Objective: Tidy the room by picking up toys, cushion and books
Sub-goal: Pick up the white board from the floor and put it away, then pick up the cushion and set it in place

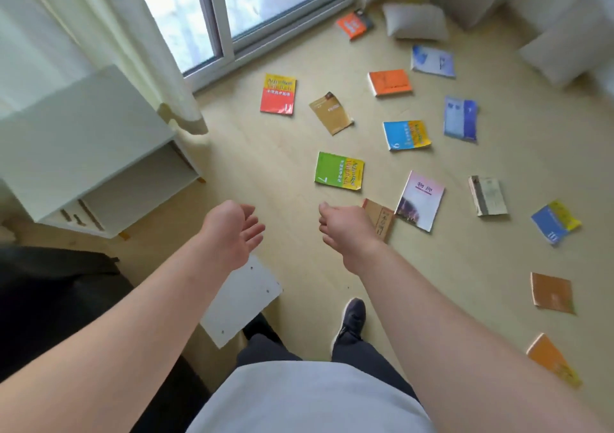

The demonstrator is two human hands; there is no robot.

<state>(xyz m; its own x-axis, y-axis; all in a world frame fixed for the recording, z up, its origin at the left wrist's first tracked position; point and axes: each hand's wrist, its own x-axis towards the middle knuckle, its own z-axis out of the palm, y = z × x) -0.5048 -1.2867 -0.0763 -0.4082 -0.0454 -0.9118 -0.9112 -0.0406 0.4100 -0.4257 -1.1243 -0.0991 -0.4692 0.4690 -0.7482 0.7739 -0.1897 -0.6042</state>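
Being held just short of the green book, the left grip and right grip are being carried released, empty, likely for lifting it.

Both bare arms reach forward from the bottom corners toward the middle of the frame. The left forearm rises from the lower left. The left hand is turned palm inward with its fingers relaxed, slightly spread and holding nothing. The right forearm comes in from the lower right. The right hand shows its back, and its fingers hang loosely curled downward, also holding nothing. The hands are level, just apart.
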